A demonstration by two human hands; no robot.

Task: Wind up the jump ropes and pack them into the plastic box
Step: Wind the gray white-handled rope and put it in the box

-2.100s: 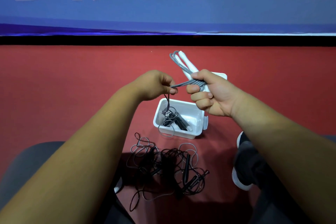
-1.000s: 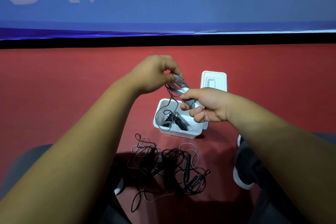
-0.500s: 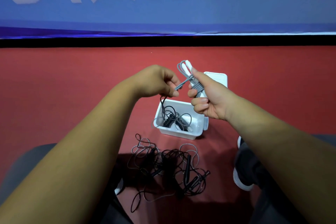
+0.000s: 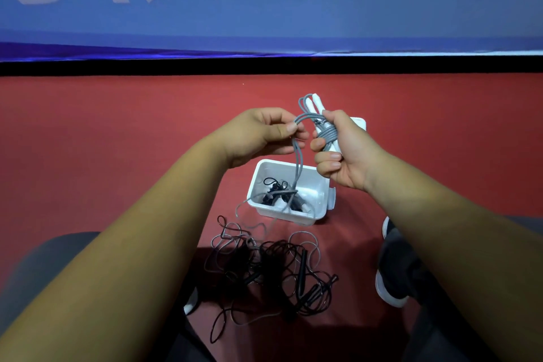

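My right hand (image 4: pixel 340 153) grips the two white handles (image 4: pixel 316 104) of a grey jump rope, with several turns of grey cord (image 4: pixel 327 134) wrapped round them. My left hand (image 4: pixel 261 134) pinches the loose grey cord (image 4: pixel 298 161) between thumb and fingers just left of the bundle. That cord hangs down into the open white plastic box (image 4: pixel 318 182) on the red floor, where a wound black rope (image 4: pixel 274 194) lies. A tangle of black jump ropes (image 4: pixel 273 270) sits on the floor in front of the box.
The box's white lid (image 4: pixel 360 123) lies on the floor behind my right hand. A dark shoe with a white sole (image 4: pixel 392 267) stands right of the tangle. A blue banner (image 4: pixel 264 9) runs along the far wall above a black strip.
My left hand has carried the grey cord up and over the handles, adding a turn. The bundle in my right hand stayed above the box; the trailing cord is shorter.
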